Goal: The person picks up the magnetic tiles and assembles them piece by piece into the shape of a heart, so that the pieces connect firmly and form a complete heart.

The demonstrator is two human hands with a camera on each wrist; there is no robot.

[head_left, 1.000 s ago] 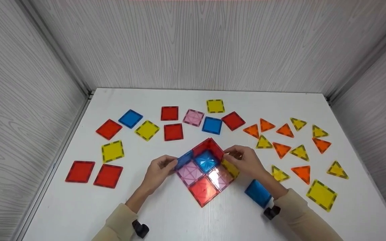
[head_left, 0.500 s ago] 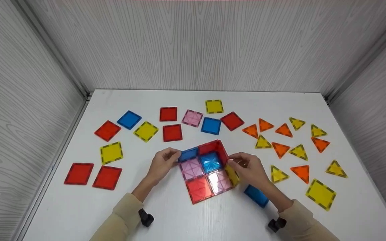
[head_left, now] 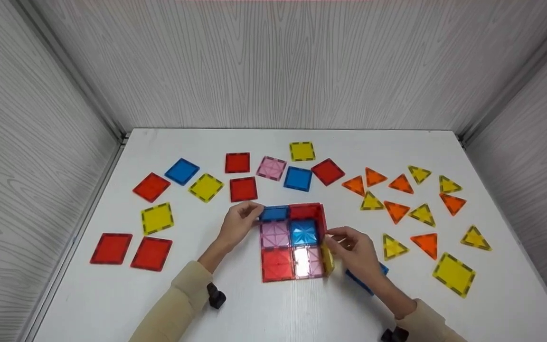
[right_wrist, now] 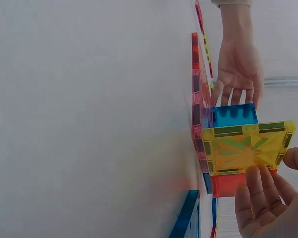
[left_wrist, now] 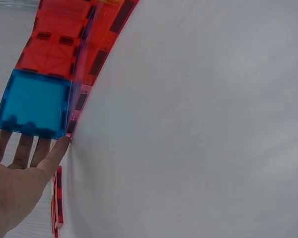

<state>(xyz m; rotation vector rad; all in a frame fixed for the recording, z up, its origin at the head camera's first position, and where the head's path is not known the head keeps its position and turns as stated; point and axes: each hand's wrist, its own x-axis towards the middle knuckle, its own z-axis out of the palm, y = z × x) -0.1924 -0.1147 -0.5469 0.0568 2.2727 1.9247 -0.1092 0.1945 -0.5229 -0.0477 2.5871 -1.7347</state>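
A magnetic-tile build stands mid-table: a flat floor of square tiles, pink (head_left: 274, 234), blue (head_left: 304, 232), red (head_left: 277, 263) and pink again, with upright walls at its back and right. My left hand (head_left: 238, 225) pinches the left edge of the upright blue tile (head_left: 274, 213), its fingers (left_wrist: 25, 148) against that tile in the left wrist view. Beside it stands a red wall tile (head_left: 304, 211). On the right side my right hand (head_left: 356, 251) holds the upright yellow tile (right_wrist: 246, 148) between thumb and fingers, next to another red wall tile (head_left: 322, 223).
Loose square tiles lie behind and left, among them red (head_left: 151, 253), yellow (head_left: 157, 218) and blue (head_left: 297, 178). Orange (head_left: 396, 211) and yellow triangles (head_left: 394, 247) spread to the right, with a yellow square (head_left: 454, 274). A blue tile (head_left: 358, 281) lies partly under my right forearm.
The build has turned clockwise, from cornerwise to nearly square with the table. My left hand moved away from me and to the right; my right hand came slightly nearer. Both keep hold.
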